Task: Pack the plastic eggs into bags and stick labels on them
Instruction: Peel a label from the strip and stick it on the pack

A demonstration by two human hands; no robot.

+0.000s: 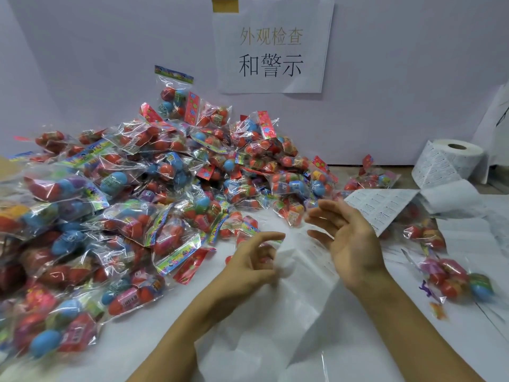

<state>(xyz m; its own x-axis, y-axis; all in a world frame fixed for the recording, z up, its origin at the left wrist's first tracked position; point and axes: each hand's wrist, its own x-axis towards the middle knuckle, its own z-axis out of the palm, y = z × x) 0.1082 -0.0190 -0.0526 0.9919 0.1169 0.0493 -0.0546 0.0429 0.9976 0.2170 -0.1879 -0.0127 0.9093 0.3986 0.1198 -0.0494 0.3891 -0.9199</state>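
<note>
Both forearms reach in from the bottom edge over a white surface [358, 354]. The left hand [253, 260] is turned palm toward the right, its fingers loosely curled, and its fingertips meet the crumpled edge of a white backing sheet [297, 285] that runs under both hands; whether it pinches the sheet or only touches it cannot be told through the blur. The right hand [347, 238] is raised just above the sheet, palm facing left, fingers spread and relaxed, holding nothing. A large heap of bagged plastic eggs [137, 188], mostly red and blue in clear bags with bright header cards, covers the left and back of the surface. One bag of eggs [457, 279] lies apart at the right. A label roll [451, 161] stands at the back right, its strip of printed labels [385, 208] trailing toward the hands. A paper sign [272, 48] with Chinese characters hangs on the wall.
</note>
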